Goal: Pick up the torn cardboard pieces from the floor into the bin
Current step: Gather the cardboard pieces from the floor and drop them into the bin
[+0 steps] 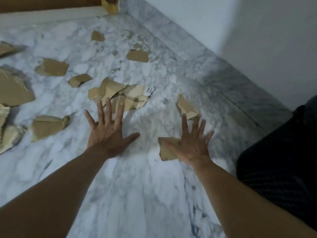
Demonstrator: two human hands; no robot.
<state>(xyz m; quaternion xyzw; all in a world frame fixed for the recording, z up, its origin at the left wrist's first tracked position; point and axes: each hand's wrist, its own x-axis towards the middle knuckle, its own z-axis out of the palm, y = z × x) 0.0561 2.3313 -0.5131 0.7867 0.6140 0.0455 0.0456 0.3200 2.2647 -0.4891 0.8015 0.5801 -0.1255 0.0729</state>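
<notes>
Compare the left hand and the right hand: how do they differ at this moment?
The left hand covers no cardboard and shows bare marble beneath it; the right hand lies over a small cardboard piece. The left hand's fingertips point at the heaped cardboard pile, the right hand's at a lone scrap. Both are open, fingers spread, palms down.

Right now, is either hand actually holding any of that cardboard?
Neither closes on anything. The left hand is spread and empty; the right hand is spread over a small cardboard piece, overlapping its right part.

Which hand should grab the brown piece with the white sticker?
Probably the left hand: its fingertips already overlap the stickered cardboard pile. The right hand is spread over a different small scrap.
</notes>
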